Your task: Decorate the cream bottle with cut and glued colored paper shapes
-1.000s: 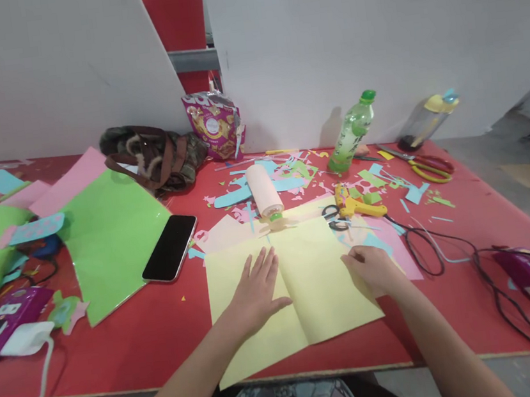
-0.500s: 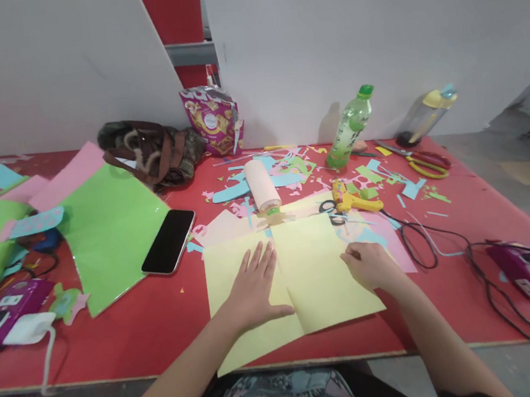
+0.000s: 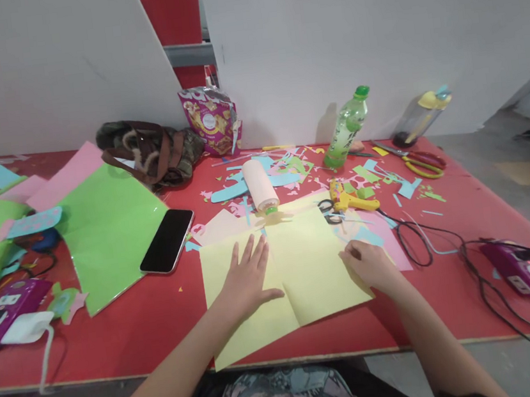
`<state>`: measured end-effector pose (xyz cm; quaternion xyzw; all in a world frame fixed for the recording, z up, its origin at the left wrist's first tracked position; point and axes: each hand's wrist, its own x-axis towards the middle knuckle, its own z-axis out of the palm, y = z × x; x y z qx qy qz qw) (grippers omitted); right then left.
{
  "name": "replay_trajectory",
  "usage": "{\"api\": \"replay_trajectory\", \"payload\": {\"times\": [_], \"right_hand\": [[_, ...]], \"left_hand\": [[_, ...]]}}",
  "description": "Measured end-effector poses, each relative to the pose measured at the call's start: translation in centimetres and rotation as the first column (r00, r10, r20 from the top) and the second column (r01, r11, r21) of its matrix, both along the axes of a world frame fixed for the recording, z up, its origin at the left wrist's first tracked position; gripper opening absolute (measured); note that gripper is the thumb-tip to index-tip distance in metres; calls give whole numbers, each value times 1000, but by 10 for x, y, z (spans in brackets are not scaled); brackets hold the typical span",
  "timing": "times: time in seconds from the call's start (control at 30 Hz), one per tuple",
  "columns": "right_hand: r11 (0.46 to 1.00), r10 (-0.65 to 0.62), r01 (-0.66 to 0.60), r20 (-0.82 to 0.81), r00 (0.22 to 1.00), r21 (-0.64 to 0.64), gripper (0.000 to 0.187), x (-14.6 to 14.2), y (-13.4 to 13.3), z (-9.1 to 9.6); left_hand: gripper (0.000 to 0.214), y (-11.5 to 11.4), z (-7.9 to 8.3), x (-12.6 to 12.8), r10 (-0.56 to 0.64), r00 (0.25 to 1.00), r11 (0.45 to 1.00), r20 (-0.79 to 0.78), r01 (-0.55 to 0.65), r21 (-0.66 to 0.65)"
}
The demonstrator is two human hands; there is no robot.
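A pale yellow sheet of paper (image 3: 312, 263) with a crease down its middle lies on the red table in front of me. My left hand (image 3: 247, 279) rests flat on its left half, fingers spread and thumb pointing to the crease. At the sheet's right edge, my right hand (image 3: 367, 263) is closed, with thumb and forefinger pinching the paper. Just beyond the sheet lie a roll wrapped in pale pink paper (image 3: 260, 185), black-handled scissors (image 3: 330, 211) and a yellow glue gun (image 3: 349, 198).
A phone (image 3: 167, 241) and green sheet (image 3: 106, 224) lie left. Behind are a bag (image 3: 153, 151), snack pouch (image 3: 211, 121), green bottle (image 3: 347, 129) and paper scraps (image 3: 286, 173). Purple power strips (image 3: 525, 269) flank both sides; a black cable (image 3: 482, 291) trails right. Pliers (image 3: 422, 165) lie back right.
The raised right half of the yellow sheet lies a little flatter, its near right corner shifted inward. My hands keep nearly the same places; the whole view has shifted slightly.
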<state>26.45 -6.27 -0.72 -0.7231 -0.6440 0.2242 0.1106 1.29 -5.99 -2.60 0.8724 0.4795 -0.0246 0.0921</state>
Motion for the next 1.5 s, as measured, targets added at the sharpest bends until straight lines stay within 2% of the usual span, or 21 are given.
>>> {"api": "replay_trajectory", "payload": {"times": [0.1, 0.17, 0.27, 0.37, 0.5, 0.7, 0.77, 0.83, 0.93, 1.0, 1.3, 1.4, 1.5], "right_hand": [[999, -41, 41, -17, 999, 3, 15, -3, -1, -3], [999, -50, 49, -54, 997, -18, 11, -3, -4, -5], [999, -33, 32, -64, 997, -7, 18, -3, -9, -10], [1000, 18, -18, 26, 1000, 8, 21, -5, -16, -14], [997, 78, -78, 130, 989, -1, 18, -7, -21, -15], [996, 72, -74, 56, 996, 42, 14, 0, -22, -15], [998, 45, -44, -13, 999, 47, 14, 3, -22, -13], [1000, 30, -31, -100, 995, -7, 15, 7, -23, -7], [983, 79, -114, -225, 971, -146, 19, 12, -26, 3], [968, 115, -169, -274, 955, -185, 17, 14, -28, 8], [961, 178, -205, -150, 972, -184, 7, 39, -25, 12], [968, 188, -205, -124, 974, -141, 13, 44, -23, 22], [984, 169, -174, -92, 981, -47, 21, 48, -20, 33]], "left_hand": [[47, -9, 7, 7, -3, 1000, 1000, 12, 3, -12], [41, -17, 8, 10, -11, 1000, 998, 8, 12, -58], [50, -30, 1, 12, 1, 1000, 998, 16, 0, -63], [69, -37, -8, 10, -6, 999, 1000, 50, 7, -16], [67, -39, -12, 8, 1, 999, 1000, 43, 0, -2], [63, -39, -13, 7, 1, 999, 1000, 34, -2, 7], [61, -39, -15, 7, 9, 999, 1000, 35, -10, 21], [59, -40, -17, 7, 15, 999, 999, 34, -16, 35], [60, -40, -18, 7, 7, 999, 999, 40, -9, 40], [64, -40, -18, 6, -2, 999, 999, 48, 0, 33], [69, -41, -18, 6, -3, 998, 999, 58, 1, 32], [69, -40, -18, 6, 0, 997, 1000, 78, -2, 31], [67, -39, -16, 5, -5, 994, 1000, 111, 4, 6]]}}
